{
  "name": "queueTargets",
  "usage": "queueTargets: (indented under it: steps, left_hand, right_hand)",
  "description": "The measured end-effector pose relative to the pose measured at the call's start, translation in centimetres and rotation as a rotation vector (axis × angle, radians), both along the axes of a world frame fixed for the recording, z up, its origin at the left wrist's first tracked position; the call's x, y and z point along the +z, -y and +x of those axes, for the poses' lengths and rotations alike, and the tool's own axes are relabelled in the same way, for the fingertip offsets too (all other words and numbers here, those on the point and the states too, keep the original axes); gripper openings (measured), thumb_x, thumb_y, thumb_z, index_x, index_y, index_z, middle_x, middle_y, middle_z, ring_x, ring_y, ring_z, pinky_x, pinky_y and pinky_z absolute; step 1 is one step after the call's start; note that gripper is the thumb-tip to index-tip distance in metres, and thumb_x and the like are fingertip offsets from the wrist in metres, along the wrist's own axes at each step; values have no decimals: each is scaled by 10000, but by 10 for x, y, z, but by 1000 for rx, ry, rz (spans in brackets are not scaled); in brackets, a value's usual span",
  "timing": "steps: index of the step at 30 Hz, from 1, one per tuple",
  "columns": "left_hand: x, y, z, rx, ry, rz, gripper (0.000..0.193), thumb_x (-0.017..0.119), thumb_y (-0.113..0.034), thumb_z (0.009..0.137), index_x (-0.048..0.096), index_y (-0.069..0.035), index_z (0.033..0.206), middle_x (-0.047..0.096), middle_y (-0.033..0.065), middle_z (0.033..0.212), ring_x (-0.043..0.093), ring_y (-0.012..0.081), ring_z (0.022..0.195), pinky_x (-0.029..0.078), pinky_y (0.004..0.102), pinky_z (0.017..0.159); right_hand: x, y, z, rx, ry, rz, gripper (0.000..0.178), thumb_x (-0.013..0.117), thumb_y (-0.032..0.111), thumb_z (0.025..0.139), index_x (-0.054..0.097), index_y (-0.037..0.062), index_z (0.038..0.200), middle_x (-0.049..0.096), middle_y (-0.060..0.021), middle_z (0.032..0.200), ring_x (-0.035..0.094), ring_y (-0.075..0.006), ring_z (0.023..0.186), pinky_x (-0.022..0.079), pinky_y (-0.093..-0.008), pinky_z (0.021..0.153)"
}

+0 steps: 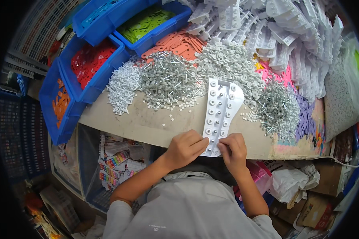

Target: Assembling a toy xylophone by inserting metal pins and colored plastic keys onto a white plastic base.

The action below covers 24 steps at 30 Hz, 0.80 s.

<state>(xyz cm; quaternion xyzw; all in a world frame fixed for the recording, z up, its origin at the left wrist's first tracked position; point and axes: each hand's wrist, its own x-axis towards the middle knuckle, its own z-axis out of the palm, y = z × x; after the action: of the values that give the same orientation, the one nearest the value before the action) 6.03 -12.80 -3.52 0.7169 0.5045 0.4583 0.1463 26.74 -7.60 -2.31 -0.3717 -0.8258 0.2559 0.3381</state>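
Observation:
A long white plastic holder (218, 115) with one curved, bulging side lies on the table's front edge, pointing away from me. Two rows of white rings run along it, with metal pins down its middle channel. My left hand (186, 146) is closed at the holder's near left edge, fingers bent together. On the opposite edge, my right hand (233, 150) is closed too, thumb and fingertips pinched beside the lowest rings. Anything small between the fingers of either hand is hidden.
Behind the holder lie heaps of metal pins (167, 73), white rings (231, 65) and white pegs (123, 81). More pins (279, 107) lie right. Blue bins (93, 93) with coloured pieces stand left. Stacked white holders (303, 32) fill the back right beside a clear bag (343, 87).

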Motion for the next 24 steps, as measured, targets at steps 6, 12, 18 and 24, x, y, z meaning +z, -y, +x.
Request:
queueTargets:
  steps: [6, 12, 18, 24]
  left_hand:
    - [30, -26, -24, -261, -167, -151, 99, 755, -110, 841, 704, -53, 905, 619, 78, 771, 621, 257, 731, 501, 378, 648]
    - [22, -87, -52, 205, -61, -105, 70, 703, -74, 864, 712, -62, 932, 645, 83, 834, 637, 298, 870, 496, 419, 783]
    - [19, -138, -70, 355, -479, 8, 155, 751, -140, 814, 692, -86, 947, 618, 62, 945, 571, 259, 969, 425, 403, 861]
    - [10, -150, -63, 424, -685, -8, 201, 800, -175, 785, 689, -76, 920, 606, 66, 937, 564, 261, 961, 425, 409, 860]
  right_hand:
    - [1, 0, -1, -3, 4, -41, 185, 785, -31, 771, 659, 15, 899, 603, -116, 820, 586, -306, 774, 463, -401, 679]
    - [2, 0, -1, 7, -14, -55, 152, 749, -56, 804, 651, -4, 908, 597, -117, 804, 582, -284, 721, 463, -366, 619]
    - [3, 0, 4, 32, 0, -98, 175, 773, 24, 798, 667, 14, 936, 608, -114, 807, 579, -323, 750, 459, -417, 681]
    - [9, -24, 15, -185, -48, 64, 154, 742, 68, 839, 672, 4, 960, 617, -123, 845, 579, -329, 790, 454, -426, 734]
